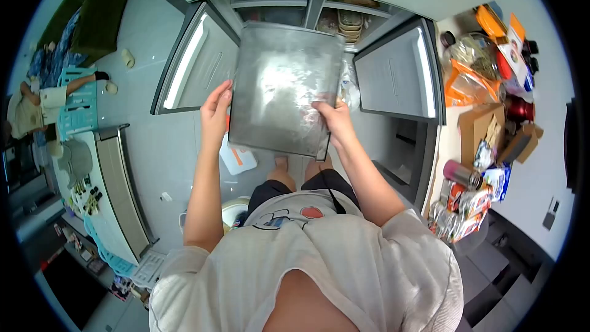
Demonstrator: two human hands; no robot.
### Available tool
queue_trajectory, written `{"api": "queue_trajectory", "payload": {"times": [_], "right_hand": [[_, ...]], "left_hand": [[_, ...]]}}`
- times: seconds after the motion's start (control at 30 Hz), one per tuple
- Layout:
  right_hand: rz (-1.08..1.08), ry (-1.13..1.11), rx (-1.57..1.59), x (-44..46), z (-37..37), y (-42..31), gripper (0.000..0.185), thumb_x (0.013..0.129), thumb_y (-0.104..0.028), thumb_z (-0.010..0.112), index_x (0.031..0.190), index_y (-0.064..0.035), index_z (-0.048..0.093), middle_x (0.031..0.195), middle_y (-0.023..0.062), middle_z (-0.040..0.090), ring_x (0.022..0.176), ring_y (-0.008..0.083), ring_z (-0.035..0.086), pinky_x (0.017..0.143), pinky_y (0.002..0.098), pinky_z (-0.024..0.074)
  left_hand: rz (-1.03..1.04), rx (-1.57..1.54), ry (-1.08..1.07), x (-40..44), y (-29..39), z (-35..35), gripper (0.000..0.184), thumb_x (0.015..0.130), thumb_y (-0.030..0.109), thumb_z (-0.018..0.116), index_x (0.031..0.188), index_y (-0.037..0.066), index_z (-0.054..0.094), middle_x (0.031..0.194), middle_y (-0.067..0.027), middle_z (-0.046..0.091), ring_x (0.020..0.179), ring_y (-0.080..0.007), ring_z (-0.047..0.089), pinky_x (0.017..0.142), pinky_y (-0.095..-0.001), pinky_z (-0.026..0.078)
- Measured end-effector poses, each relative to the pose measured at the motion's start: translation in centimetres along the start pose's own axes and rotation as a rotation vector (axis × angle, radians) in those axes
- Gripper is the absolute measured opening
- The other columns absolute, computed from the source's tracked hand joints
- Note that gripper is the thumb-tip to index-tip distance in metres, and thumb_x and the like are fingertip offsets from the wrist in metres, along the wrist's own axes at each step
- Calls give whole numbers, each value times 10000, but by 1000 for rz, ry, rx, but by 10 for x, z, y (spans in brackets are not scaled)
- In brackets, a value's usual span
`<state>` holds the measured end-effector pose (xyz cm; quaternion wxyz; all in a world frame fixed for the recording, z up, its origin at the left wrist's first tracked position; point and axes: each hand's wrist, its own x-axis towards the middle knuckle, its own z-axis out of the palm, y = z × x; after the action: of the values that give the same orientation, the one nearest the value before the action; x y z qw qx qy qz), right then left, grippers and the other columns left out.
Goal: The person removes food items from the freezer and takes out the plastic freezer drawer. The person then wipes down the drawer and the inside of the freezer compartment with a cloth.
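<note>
A grey, see-through refrigerator drawer [276,86] is held up in front of my body, tilted with its broad face towards me. Along its left edge, my left hand [215,114] grips the side with the fingers together. My right hand [335,120] is closed on the lower right side, thumb over the broad face. Behind the drawer stands an open refrigerator, with its left door [200,64] and right door [396,74] swung out. Stacked food containers [350,23] sit on a shelf inside. The drawer hides part of the refrigerator's interior.
To the right, a counter carries a cardboard box [479,132], a tumbler [462,174] and several food packets. A white lidded box [238,158] with orange trim is on the floor. Another person [46,101] sits at the far left near a table [114,190].
</note>
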<state>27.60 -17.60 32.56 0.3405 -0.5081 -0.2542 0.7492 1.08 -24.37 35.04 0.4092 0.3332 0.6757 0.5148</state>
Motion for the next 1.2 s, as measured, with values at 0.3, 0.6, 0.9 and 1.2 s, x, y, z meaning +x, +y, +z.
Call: {"api": "queue_trajectory", "payload": {"times": [0.3, 0.6, 0.9, 1.2], "right_hand": [[-262, 284, 193, -102, -4, -28, 297, 821, -46, 588, 1080, 66, 497, 936, 203, 647, 787, 280, 672, 656, 340, 572], [-564, 605, -142, -116, 34, 5, 244, 799, -135, 693, 935, 2, 544, 747, 74, 638, 632, 140, 604, 581, 301, 477], [-525, 559, -348, -158, -14, 33, 486, 818, -288, 667, 1123, 32, 467, 868, 256, 635, 841, 446, 605, 670, 467, 474], [-727, 994, -777, -234, -214, 47, 430, 820, -288, 679, 1113, 5, 563, 1062, 153, 592, 936, 291, 573, 849, 362, 447]], "left_hand": [[-516, -180, -77, -42, -45, -27, 738, 901, 580, 425, 1323, -25, 437, 1327, -148, 485, 1230, -228, 449, 1009, -364, 304], [710, 469, -151, -118, 90, 89, 438, 804, 243, 675, 1140, 4, 525, 1130, -161, 501, 1030, -274, 508, 922, -333, 388], [446, 565, -520, -118, 110, 239, 374, 655, 201, 698, 883, -49, 537, 695, -160, 598, 650, -319, 601, 650, -366, 493], [529, 575, -405, -132, 123, 227, 267, 657, 141, 665, 720, 3, 446, 576, -91, 411, 533, -181, 392, 524, -314, 379]]}}
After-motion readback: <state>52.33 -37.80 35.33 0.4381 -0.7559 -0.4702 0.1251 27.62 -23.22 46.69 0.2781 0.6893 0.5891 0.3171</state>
